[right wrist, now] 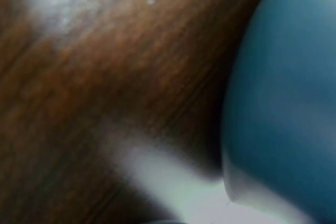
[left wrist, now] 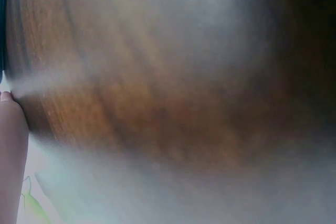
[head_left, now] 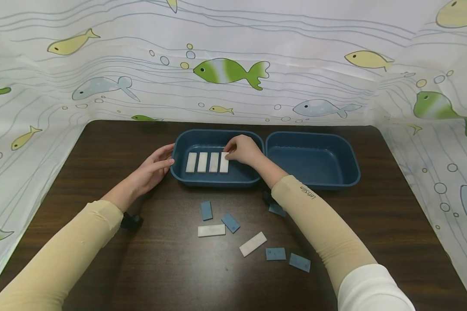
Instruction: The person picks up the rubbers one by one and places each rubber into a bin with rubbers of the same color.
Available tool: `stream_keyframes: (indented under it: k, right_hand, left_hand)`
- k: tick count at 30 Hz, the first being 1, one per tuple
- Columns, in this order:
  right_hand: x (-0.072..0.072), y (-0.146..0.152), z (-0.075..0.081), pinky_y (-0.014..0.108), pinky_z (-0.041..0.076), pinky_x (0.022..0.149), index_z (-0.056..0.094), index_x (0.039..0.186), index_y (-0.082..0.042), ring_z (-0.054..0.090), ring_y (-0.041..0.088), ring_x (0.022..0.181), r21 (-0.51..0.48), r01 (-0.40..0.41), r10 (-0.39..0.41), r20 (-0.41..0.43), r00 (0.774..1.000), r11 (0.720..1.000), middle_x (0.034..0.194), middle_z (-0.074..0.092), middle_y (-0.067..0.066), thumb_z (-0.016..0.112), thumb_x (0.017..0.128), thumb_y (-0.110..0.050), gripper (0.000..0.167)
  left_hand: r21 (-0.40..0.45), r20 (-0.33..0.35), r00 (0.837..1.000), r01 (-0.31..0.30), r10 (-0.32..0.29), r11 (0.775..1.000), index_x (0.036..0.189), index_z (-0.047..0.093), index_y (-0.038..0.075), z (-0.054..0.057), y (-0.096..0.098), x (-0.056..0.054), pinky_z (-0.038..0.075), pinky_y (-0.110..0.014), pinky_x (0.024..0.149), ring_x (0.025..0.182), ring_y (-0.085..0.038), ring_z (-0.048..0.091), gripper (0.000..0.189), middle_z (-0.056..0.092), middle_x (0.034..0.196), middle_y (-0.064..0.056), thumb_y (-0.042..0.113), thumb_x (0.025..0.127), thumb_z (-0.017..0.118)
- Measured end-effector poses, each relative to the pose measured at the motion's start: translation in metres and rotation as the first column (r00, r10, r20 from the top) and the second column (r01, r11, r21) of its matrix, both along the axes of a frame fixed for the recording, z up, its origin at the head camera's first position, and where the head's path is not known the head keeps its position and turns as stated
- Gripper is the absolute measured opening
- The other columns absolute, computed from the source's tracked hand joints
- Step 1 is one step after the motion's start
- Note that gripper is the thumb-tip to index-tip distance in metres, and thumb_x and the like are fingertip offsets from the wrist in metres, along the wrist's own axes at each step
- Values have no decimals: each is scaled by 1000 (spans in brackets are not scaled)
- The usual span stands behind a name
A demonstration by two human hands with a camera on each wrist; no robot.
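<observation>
In the head view, several white rectangular tiles stand side by side in a row in the left blue tray [head_left: 218,183]. My right hand [head_left: 244,150] reaches over that tray's right side and pinches the top end of the rightmost white tile [head_left: 224,166] with thumb and fingertips. At the left end of the same tray, my left hand [head_left: 151,170] touches the outer wall and rim with its fingers extended. The left wrist view catches only a sliver of the left hand [left wrist: 11,150] beside blurred wood; the right hand is out of its own wrist view.
A second blue tray [head_left: 313,170] stands directly to the right. On the dark wooden table [head_left: 159,263] in front lie two white tiles [head_left: 212,230] and several smaller blue tiles [head_left: 275,254]; one blue tile [head_left: 277,210] is partly covered by the right forearm. A fish-patterned sheet [head_left: 233,103] surrounds the table.
</observation>
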State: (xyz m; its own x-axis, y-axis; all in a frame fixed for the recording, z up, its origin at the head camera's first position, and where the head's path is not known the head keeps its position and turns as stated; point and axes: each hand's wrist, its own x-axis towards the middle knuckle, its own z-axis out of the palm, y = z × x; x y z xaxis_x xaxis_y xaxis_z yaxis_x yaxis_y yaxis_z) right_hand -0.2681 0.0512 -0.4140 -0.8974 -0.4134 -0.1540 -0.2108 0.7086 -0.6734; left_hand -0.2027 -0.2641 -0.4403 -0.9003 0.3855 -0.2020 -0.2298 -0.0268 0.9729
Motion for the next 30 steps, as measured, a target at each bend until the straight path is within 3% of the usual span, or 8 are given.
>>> stream_keyframes:
  k: [15,30]
  right_hand:
    - [17,-8,6,35,58,88,80,111,-1,71,26,100,-14,41,-41,-13,999,999,109,78,16,78,95,-7,17]
    - [14,-5,31,36,59,91,79,115,0,72,28,104,-30,11,-12,-12,1000,999,112,78,16,75,98,-7,19]
  left_hand:
    - [11,-4,999,43,-43,999,167,20,7,-1,-11,3,33,-20,118,143,-5,40,64,40,155,6,15,112,50]
    - [4,10,998,64,-64,998,166,23,8,5,-14,-11,33,-20,118,146,-9,36,61,43,153,9,13,111,49]
